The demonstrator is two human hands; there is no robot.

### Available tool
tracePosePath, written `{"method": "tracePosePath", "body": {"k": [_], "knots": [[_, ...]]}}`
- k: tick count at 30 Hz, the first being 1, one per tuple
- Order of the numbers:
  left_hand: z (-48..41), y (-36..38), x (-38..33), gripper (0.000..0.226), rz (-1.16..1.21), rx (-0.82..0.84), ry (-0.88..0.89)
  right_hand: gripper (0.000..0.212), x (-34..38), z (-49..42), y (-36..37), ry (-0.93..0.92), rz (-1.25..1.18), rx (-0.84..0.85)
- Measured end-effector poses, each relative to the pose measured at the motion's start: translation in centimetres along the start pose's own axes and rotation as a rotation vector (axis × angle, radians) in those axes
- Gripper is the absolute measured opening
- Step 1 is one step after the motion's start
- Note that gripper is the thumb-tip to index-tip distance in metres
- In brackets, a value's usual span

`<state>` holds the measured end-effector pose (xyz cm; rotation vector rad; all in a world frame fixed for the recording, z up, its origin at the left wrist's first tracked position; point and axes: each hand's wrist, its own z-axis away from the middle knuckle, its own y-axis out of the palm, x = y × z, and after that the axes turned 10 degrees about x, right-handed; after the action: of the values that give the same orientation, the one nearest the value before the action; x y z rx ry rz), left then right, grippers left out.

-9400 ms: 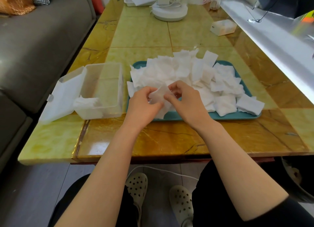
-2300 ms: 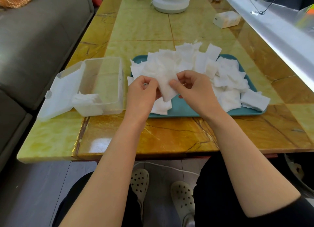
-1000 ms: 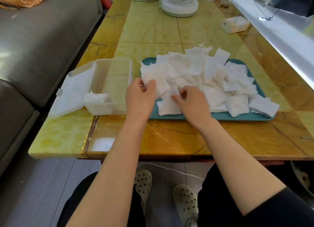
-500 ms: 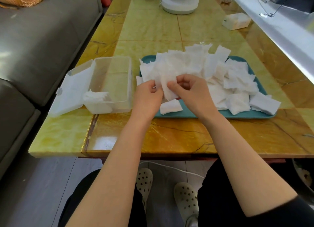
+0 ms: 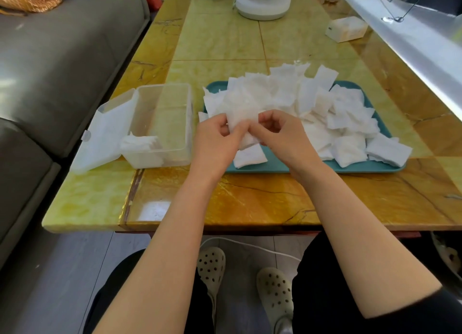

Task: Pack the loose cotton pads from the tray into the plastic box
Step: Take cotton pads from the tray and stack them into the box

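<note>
- Head view: both hands meet over the near left part of the teal tray point(image 5: 275, 168), which lies on a glossy yellow stone table point(image 5: 250, 201)
- The left hand point(image 5: 215, 143) has its fingers curled and its thumb pressed against the left edge of a small bunch of held pads point(image 5: 241, 119)
- The right hand point(image 5: 285, 138) pinches the same bunch from the right, with fingertips bent inward and knuckles raised
- How many pads are in the bunch cannot be told
- A loose pile of cotton pads point(image 5: 312, 103) covers most of the tray, and some hang over its far and right rims
- One single pad point(image 5: 250, 156) lies flat on the tray just below the hands, near the front rim
- The clear plastic box point(image 5: 186, 123) stands just left of the tray, close to its left rim; whether they touch cannot be told
- The box's hinged lid point(image 5: 107, 133) is open and lies flat to the left
- A small stack of packed pads point(image 5: 140, 143) sits in the near left corner of the box; the rest of its floor is bare
- A grey sofa point(image 5: 62, 58) runs along the left side of the table
- A small white carton point(image 5: 346, 29) and a round white base point(image 5: 262, 7) stand at the far end, well apart from the tray
</note>
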<state>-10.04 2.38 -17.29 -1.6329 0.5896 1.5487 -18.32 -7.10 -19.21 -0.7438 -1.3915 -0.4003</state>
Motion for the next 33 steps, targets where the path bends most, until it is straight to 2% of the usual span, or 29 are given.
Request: {"method": "tracePosePath", "body": {"k": [2,5,8,12,16,20,27,30,33], "knots": [[-0.2,-0.3,0.2,0.007,0.008,-0.051,0.025,0.023,-0.2,0.0,0.0,0.078,-0.021,0.003],[-0.5,-0.7,0.5,0.011,0.027,-0.105,0.019,0.032,-1.4,0.1,0.3,0.096,0.306,0.045],[-0.5,-0.8,0.7,0.006,0.009,-0.106,0.001,0.054,-2.3,0.2,1.1,0.044,0.551,0.171],[-0.6,-0.7,0.9,0.017,-0.013,-0.103,-0.033,0.049,-2.2,0.0,1.6,0.043,0.756,0.203],[-0.7,-0.7,1.1,0.021,-0.019,-0.115,-0.056,0.032,-2.5,-0.1,1.1,0.143,0.685,0.248],[-0.9,-0.8,1.4,0.013,-0.025,-0.128,-0.055,0.012,-2.4,-0.2,0.8,0.115,0.69,0.222],[-1.1,-0.8,2.0,0.006,-0.103,-0.174,-0.077,0.037,-1.8,0.0,0.2,0.051,0.481,0.052],[-1.2,-0.8,2.2,0.004,-0.135,-0.195,-0.096,0.037,-0.9,-0.1,0.2,0.044,0.261,-0.017],[-1.1,-0.7,2.1,0.002,-0.103,-0.173,-0.109,0.037,-0.1,-0.1,0.4,0.065,-0.012,-0.004]]}}
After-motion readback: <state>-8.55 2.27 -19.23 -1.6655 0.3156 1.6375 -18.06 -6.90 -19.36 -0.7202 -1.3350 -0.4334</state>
